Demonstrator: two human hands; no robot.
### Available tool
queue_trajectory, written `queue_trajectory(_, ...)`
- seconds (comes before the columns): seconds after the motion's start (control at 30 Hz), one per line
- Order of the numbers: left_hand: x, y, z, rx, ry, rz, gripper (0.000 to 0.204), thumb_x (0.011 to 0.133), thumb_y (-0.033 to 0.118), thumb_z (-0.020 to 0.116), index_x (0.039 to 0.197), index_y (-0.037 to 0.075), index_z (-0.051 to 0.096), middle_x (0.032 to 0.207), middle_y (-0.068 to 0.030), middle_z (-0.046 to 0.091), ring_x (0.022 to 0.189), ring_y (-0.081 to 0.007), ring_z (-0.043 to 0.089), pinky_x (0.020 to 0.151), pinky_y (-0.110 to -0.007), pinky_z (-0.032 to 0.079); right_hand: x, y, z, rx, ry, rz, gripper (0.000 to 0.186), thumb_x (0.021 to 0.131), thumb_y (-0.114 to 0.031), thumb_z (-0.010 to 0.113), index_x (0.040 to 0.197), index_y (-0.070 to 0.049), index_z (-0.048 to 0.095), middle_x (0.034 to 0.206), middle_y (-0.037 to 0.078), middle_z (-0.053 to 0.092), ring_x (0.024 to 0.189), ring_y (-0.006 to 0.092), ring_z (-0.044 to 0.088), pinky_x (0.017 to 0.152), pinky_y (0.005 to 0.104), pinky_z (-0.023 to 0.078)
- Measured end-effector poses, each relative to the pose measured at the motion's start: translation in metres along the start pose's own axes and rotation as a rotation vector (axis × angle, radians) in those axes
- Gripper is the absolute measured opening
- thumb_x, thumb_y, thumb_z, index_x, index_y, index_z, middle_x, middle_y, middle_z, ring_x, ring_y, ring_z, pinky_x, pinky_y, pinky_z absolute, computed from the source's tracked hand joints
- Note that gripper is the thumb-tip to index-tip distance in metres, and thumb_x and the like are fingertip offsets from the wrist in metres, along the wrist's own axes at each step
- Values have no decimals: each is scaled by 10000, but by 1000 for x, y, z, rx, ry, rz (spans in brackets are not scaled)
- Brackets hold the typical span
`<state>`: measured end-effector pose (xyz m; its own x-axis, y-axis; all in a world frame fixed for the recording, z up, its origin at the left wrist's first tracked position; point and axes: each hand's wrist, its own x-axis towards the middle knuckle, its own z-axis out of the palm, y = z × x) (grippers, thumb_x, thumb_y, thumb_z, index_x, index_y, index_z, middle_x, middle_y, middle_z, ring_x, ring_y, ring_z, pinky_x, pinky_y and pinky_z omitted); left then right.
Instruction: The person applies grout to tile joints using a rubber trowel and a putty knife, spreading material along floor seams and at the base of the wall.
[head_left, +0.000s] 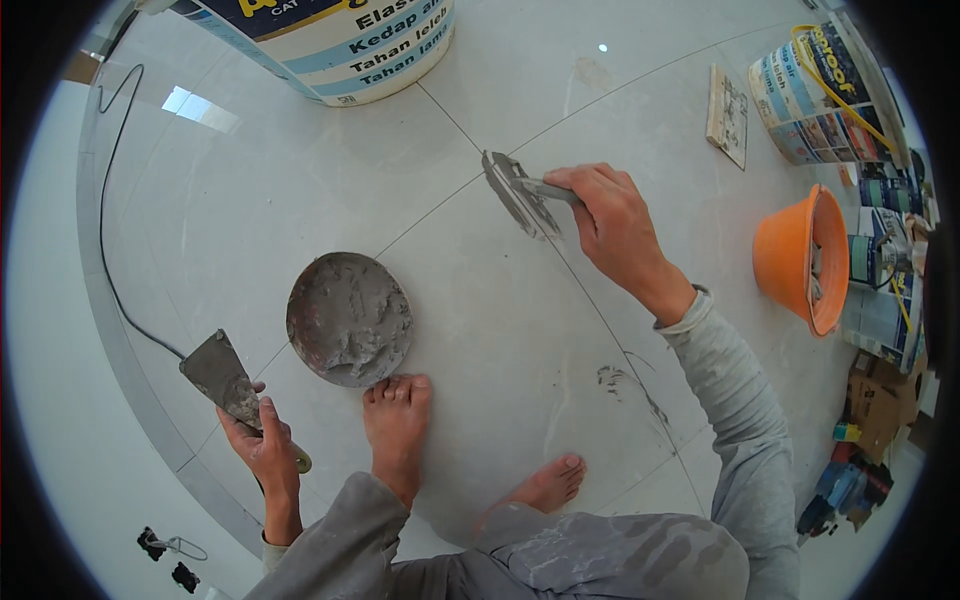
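The left hand point(268, 448) gripped a grey-smeared putty knife point(219, 374), with a round bowl point(299, 340) of grey paste point(355, 312) ahead and to its right. The right hand point(615, 222) grasped a wide-bladed spreader point(512, 190) at a smeared tile joint point(580, 258) just leftward; an orange bucket point(778, 250) stood to that hand's right.

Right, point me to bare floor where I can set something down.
Mostly bare tile lies between the bowl of grey paste and the right hand, and from the bowl left to the black cable. The right edge is crowded: orange bucket, tubs, cardboard.
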<state>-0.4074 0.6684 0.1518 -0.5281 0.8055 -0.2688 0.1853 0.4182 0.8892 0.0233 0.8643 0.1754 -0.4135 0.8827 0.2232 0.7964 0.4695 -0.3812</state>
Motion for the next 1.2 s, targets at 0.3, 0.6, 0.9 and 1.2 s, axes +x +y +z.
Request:
queue_trajectory(0.3, -5, -2, 19, -74, 34, 11, 334, 1023, 59, 589, 1326, 44, 451, 1175, -82, 627, 604, -33, 471, 503, -219, 420, 62, 37, 33, -152, -147, -232, 306, 931, 61, 583, 1182, -65, 704, 1158, 69, 750, 1123, 255, 668, 991, 387, 507)
queue_trajectory(0.6, -3, -2, 27, -34, 12, 47, 308, 1035, 73, 594, 1310, 44, 460, 1178, -80, 626, 590, -34, 460, 499, -219, 399, -54, 25, -2, -185, -170, -268, 269, 913, -1, 614, 1156, -55, 717, 1175, 47, 738, 1116, 224, 661, 988, 367, 509)
queue_trajectory(0.9, -4, 8, 33, -59, -31, 59, 320, 1035, 65, 587, 1326, 43, 455, 1189, -77, 616, 606, -28, 458, 501, -217, 399, -173, -38, -30, -176, -289, 51, 438, 805, 38, 674, 1240, -8, 688, 1156, 74, 692, 960, 249, 619, 874, 372, 527)
queue_trajectory(1.2, -1, 18, 39, -56, -63, 94, 237, 1045, 79, 582, 1263, 49, 493, 1167, -68, 620, 597, -30, 454, 504, -218, 399, -46, -20, 51, -342, 94, -177, 437, 841, -3, 646, 1277, 26, 666, 1209, 94, 655, 1062, 251, 594, 890, 367, 507)
